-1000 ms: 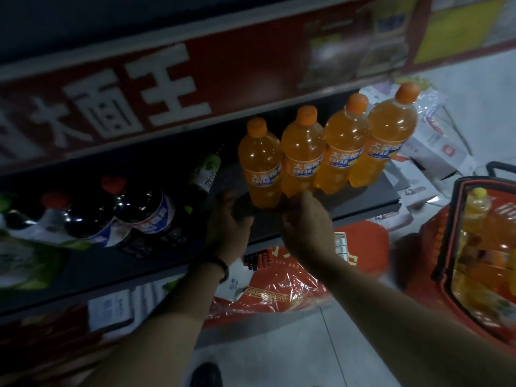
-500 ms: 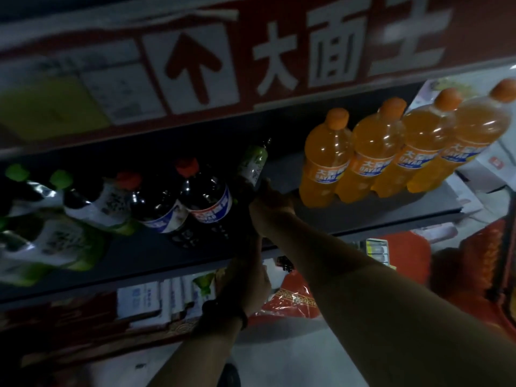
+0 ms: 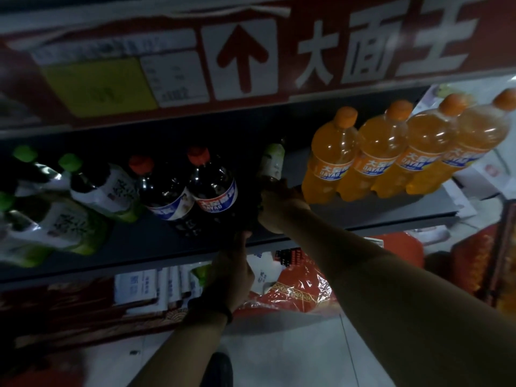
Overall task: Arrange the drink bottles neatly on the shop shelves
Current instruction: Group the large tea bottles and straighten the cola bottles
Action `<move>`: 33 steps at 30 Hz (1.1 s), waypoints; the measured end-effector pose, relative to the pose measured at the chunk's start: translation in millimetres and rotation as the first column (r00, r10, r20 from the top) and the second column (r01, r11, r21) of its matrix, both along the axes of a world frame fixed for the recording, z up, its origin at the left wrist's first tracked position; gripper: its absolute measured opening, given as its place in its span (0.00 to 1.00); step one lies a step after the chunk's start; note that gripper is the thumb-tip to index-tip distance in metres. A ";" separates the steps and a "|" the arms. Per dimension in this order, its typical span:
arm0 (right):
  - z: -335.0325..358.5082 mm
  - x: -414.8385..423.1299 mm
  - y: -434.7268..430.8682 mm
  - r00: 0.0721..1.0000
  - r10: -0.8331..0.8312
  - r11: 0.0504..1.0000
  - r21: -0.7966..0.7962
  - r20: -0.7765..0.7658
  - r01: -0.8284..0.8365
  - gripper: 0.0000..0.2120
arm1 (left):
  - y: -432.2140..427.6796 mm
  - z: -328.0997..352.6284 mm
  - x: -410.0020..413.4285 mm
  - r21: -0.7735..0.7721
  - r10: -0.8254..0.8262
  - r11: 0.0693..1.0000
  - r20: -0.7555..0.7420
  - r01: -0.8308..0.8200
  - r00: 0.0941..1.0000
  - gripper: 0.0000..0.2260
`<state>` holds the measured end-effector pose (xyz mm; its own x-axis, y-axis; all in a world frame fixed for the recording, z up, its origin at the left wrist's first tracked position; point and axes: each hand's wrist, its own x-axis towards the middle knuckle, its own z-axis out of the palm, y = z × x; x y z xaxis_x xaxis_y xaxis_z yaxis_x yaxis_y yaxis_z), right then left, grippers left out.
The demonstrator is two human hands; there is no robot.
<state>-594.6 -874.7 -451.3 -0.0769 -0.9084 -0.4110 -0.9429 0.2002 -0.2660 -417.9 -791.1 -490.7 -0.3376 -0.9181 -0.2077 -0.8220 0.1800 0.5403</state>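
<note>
Several orange soda bottles (image 3: 329,160) stand in a tight row at the right of the dark shelf (image 3: 139,247). Left of them is a small bottle with a pale green label (image 3: 273,162); my right hand (image 3: 282,208) grips its lower part. Two dark cola bottles with red caps (image 3: 212,185) stand further left, then three green-capped tea bottles (image 3: 103,188). My left hand (image 3: 231,275) is lower, its back toward me, with fingers reaching up to the shelf's front edge. Its fingers are lost in the dark.
A red banner with white characters and an arrow (image 3: 243,57) runs above the shelf. Under the shelf lie red plastic packages (image 3: 293,289) and white boxes (image 3: 145,286). A red basket (image 3: 502,261) sits at the far right on the grey floor.
My right hand left the orange bottles and moved left to the small green-labelled bottle. My left hand dropped from the shelf top to its front edge. The view swung left.
</note>
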 end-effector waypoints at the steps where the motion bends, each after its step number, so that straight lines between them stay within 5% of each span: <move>1: -3.6 -0.8 5.5 1.000 -0.008 1.000 -0.010 -0.005 0.008 0.37 | 0.8 0.4 0.7 0.010 0.011 1.000 -0.015 -0.010 1.000 0.30; 8: -5.3 -2.3 75.6 0.931 -0.206 0.966 -0.088 0.302 0.243 0.21 | 3.8 7.6 9.1 0.089 0.047 0.995 -0.138 -0.035 0.989 0.23; 12: 46.4 8.5 124.8 0.679 -0.332 0.920 0.067 0.655 0.386 0.19 | 29.9 46.2 16.3 0.124 0.020 0.992 -0.144 -0.002 0.989 0.34; 16: 157.0 0.9 165.0 0.402 -0.564 0.800 0.355 0.722 0.485 0.07 | 62.7 114.4 17.3 0.093 0.023 0.996 -0.197 -0.005 0.980 0.41; 23: 371.3 -5.0 193.3 0.534 -0.382 0.921 0.356 0.754 0.157 0.06 | 112.1 257.3 24.6 0.025 0.046 0.999 -0.412 -0.039 0.910 0.29; 28: 475.7 35.0 184.3 0.622 -0.261 0.947 0.321 0.738 0.016 0.07 | 128.7 359.2 50.5 0.133 0.204 0.979 -0.575 -0.156 0.792 0.23; 33: 534.1 92.5 151.3 0.516 -0.178 0.979 0.203 0.838 0.008 0.20 | 114.5 425.8 116.5 0.210 0.286 0.958 -0.689 -0.194 0.666 0.22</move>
